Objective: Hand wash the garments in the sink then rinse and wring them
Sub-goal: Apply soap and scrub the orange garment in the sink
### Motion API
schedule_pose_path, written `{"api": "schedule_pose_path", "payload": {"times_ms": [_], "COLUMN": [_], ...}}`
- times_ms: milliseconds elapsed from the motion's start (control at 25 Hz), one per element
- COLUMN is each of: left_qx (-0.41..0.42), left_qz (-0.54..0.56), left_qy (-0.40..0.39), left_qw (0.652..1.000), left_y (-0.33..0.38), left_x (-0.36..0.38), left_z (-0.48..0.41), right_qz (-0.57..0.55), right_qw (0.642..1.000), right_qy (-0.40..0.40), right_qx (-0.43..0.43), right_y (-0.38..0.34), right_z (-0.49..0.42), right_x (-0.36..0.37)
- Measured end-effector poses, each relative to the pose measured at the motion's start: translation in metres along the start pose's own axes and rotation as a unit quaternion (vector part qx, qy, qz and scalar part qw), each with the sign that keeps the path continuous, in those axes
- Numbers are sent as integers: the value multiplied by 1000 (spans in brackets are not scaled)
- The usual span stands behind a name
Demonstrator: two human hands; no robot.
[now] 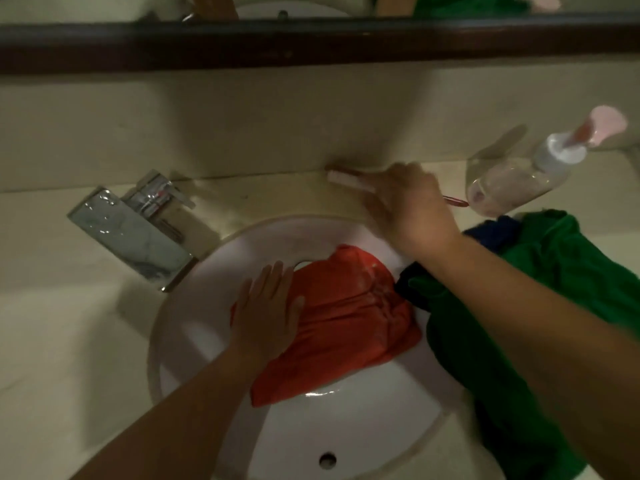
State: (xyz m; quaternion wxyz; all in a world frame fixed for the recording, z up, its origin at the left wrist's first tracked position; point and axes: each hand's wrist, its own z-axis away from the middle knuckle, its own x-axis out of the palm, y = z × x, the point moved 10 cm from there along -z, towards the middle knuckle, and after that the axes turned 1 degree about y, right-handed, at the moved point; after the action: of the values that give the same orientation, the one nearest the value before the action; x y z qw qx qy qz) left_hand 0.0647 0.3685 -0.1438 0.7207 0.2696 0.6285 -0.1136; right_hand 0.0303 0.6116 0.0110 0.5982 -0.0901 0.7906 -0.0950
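Head view: an orange-red, wrinkled cloth garment lies crumpled in the round, glossy white ceramic sink. The left grip — fingers straight, palm flat — presses on the garment's 9 o'clock edge. The right grip is apart from that garment, at the sink's 1 o'clock over the cream tabletop, fingers curled round a pale pink stick-like object too blurred to name. A soft green fabric garment drapes over the rim at 3 o'clock, beside a dark blue cloth. A boxy chrome faucet stands at 10 o'clock; a clear plastic bottle with a white cap tilts at 2 o'clock.
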Motion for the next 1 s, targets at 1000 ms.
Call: {"api": "schedule_pose_path", "payload": {"times_ms": [1000], "left_qx": [-12], "left_qz": [18], "left_qy": [-36], "left_qw": [999], "left_y": [27], "left_x": [-146], "left_z": [-15], "right_qz": [-123], "right_qw": [980], "right_qy": [-89], "right_qx": [127], "right_y": [-31], "right_z": [47], "right_x": [-49]}}
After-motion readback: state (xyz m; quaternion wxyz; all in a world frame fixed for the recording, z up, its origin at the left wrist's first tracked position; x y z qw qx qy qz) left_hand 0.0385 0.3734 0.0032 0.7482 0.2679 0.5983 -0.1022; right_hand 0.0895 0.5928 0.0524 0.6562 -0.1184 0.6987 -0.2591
